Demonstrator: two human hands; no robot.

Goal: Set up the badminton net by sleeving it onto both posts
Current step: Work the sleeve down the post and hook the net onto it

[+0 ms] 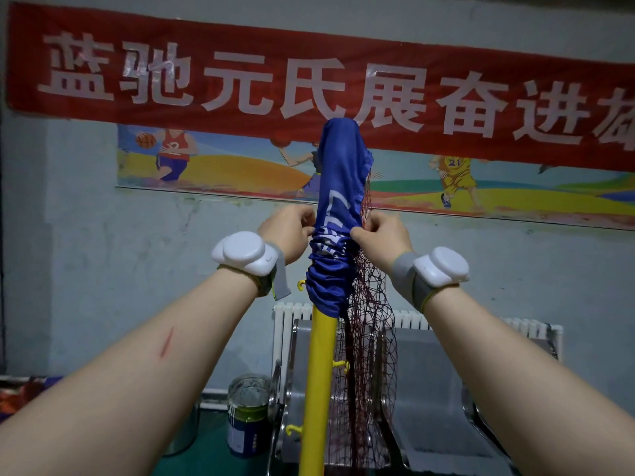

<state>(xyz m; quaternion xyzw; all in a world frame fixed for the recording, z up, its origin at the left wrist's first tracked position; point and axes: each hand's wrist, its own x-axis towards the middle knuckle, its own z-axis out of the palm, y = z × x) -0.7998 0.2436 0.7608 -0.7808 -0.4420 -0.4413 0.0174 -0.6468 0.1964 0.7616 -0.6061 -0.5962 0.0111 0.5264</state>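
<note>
Pale blue wall fills the far side of the room, with a long red banner (309,70) of white characters strung across it and a painted basketball poster (223,159) beneath. Low against that wall stand a white radiator (292,310), a row of metal seats (429,389) and, to their left, a paint can (249,417). Nearer, a yellow post (318,372) rises upright through the middle, and the net's blue sleeve (338,201) sits over its top, smooth above and bunched into folds lower down, its bottom edge well up the post. The left hand (287,231) pinches the gathered fabric on the sleeve's left side; the right hand (381,235) pinches it on the right, both level with where the folds begin. Dark red netting (371,338) hangs from the sleeve down the post's right side. Each wrist carries a white device (242,252) on a grey band.
</note>
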